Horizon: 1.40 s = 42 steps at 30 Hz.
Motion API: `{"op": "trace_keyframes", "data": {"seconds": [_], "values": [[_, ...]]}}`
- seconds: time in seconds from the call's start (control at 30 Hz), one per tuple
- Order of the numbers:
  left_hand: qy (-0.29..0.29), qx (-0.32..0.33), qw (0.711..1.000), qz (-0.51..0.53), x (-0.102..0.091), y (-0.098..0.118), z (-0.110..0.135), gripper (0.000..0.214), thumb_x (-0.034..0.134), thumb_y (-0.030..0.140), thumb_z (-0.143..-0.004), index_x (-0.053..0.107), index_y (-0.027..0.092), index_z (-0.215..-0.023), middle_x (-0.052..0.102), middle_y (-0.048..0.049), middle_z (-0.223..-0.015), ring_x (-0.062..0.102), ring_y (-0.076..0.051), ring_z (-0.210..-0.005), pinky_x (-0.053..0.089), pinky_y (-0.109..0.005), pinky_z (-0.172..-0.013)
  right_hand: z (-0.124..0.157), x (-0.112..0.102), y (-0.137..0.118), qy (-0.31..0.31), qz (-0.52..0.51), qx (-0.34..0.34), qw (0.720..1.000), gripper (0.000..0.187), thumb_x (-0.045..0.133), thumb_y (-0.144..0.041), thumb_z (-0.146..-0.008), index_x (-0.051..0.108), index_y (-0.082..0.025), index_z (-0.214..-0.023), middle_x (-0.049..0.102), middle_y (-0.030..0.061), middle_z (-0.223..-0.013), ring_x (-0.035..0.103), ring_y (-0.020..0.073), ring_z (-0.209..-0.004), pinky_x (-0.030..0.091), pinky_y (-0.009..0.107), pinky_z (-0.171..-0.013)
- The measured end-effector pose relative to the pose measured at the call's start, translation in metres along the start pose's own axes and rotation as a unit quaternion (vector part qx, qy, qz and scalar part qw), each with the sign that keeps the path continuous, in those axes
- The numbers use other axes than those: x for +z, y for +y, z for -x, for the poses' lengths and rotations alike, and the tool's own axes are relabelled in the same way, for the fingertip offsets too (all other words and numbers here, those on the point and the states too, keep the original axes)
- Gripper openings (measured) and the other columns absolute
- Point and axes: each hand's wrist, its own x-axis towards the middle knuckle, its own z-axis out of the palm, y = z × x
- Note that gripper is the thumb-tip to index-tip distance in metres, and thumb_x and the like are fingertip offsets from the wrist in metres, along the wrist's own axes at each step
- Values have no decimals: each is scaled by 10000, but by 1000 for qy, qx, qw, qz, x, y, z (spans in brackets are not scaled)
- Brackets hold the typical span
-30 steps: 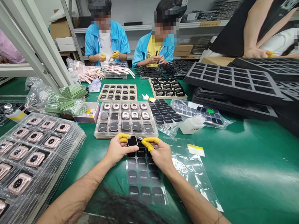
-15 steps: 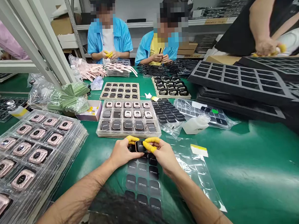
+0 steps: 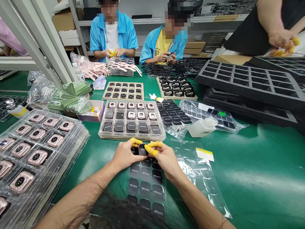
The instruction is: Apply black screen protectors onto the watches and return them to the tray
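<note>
Between my two hands is a smartwatch case (image 3: 142,149) with a dark, printed face turned up towards me. My left hand (image 3: 126,154) grips its left side with thumb and fingers. Yellow finger cots cover some fingertips on both hands. The fingers of my right hand (image 3: 162,155) close on the right side of the watch, over part of its face. Just below lies a sheet of black square screen films (image 3: 145,190) with white lettering; its top rows are partly hidden by my hands. Beyond them stands a clear tray of watch cases (image 3: 100,134).
Stacked trays of pink watch cases (image 3: 79,128) rise at left. On the right lie a clear plastic bag (image 3: 207,179), a white bottle (image 3: 202,127) and black foam trays (image 3: 251,78). Green straps (image 3: 72,97) lie behind a small box (image 3: 99,111). Co-workers sit across the table.
Both hands stay in nearly the same place on the watch case. My right fingers shift slightly left over its face. The view moves a little.
</note>
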Motion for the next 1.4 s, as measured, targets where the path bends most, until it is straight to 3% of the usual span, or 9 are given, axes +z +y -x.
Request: {"op": "trace_keyframes", "data": {"seconds": [0.23, 1.07, 1.4], "values": [[3, 1, 1000, 6, -1, 1, 0, 443, 958, 285, -647, 805, 236, -1059, 858, -37, -1047, 820, -253, -979, 657, -339, -933, -3, -2, 3, -4, 6, -14, 1000, 538, 1022, -555, -485, 739, -226, -803, 732, 45, -798, 701, 228, -771, 651, 389, -737], [1, -13, 1000, 10, 0, 1, 1, 463, 963, 305, -638, 799, 236, -1065, 856, -45, -1058, 818, -263, -979, 656, -348, -933, -5, -4, 8, -1, -2, -6, 1000, 513, 1019, -539, -481, 755, -232, -797, 752, 52, -819, 724, 249, -812, 655, 405, -765], [-2, -7, 1000, 3, 0, 0, 1, 462, 960, 339, -657, 800, 233, -1077, 857, -46, -1059, 821, -263, -976, 657, -345, -931, -1, 0, 4, 3, 5, -23, 1000, 544, 1031, -549, -478, 745, -221, -805, 708, 22, -754, 660, 189, -688, 601, 342, -658]]}}
